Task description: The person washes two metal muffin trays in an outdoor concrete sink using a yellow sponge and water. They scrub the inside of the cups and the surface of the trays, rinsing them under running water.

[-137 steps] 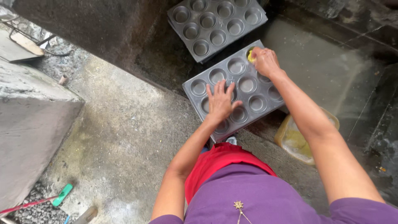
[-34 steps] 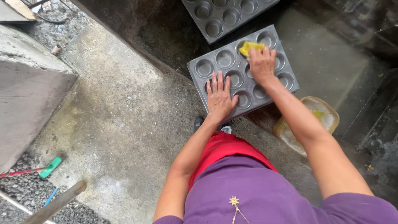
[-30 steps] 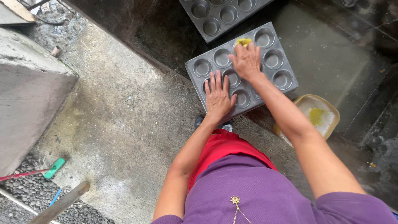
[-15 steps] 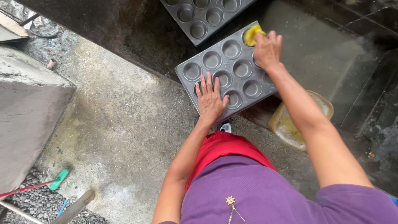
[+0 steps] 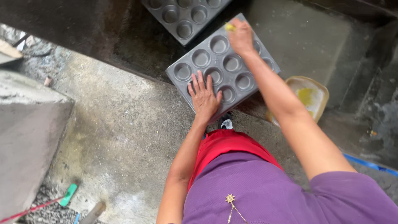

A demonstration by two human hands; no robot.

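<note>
Yellow sponge (image 5: 229, 27) mostly hidden under right hand (image 5: 241, 36)

Wet concrete floor (image 5: 124, 137), bearing two grey muffin trays (image 5: 224, 66) (image 5: 184, 16), a yellowish tub (image 5: 309, 97), a green-handled tool (image 5: 66, 195).

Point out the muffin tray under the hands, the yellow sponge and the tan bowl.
muffin tray (image 5: 202, 59): head view, a cup near its middle.
yellow sponge (image 5: 229, 27): head view, the bit showing beside the right hand's fingers.
tan bowl (image 5: 319, 89): head view, its inner wall.
</note>
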